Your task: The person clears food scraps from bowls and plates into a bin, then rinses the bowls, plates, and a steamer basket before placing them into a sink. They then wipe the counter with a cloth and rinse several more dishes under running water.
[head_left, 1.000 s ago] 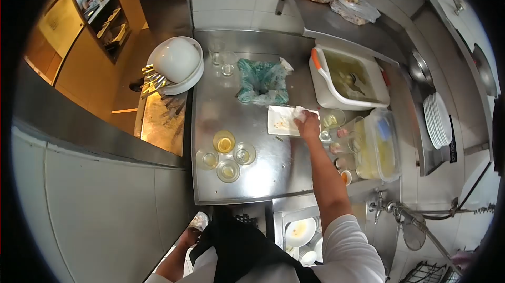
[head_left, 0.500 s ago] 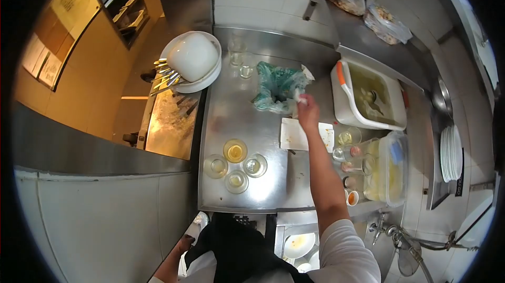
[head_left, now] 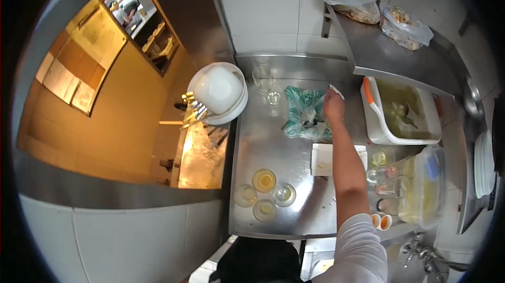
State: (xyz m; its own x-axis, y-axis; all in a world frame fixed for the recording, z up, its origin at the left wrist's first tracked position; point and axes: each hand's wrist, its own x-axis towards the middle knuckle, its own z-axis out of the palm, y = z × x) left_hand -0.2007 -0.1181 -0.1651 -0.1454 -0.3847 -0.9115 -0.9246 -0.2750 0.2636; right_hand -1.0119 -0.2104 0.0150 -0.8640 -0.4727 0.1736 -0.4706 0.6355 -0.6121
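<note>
My right hand (head_left: 333,107) reaches out over the right rim of a green plastic bag (head_left: 301,105) that stands open on the steel counter (head_left: 258,141). The fingers point down at the bag's mouth, and whether they hold anything cannot be made out. A white scrap (head_left: 336,91) sticks up just behind the hand. Under my forearm lies a white rectangular plate (head_left: 321,160) with a few crumbs. My left hand is out of view.
Several glasses with yellowish liquid (head_left: 264,181) stand near the counter's front. White bowls (head_left: 218,91) with cutlery (head_left: 192,108) sit at the left, empty glasses (head_left: 262,77) behind the bag. A white tub of liquid (head_left: 402,109) and a clear container (head_left: 427,185) stand right.
My right hand lifted a white napkin off the rectangular plate and carried it away from me to the green bag. The napkin no longer shows in the hand.
</note>
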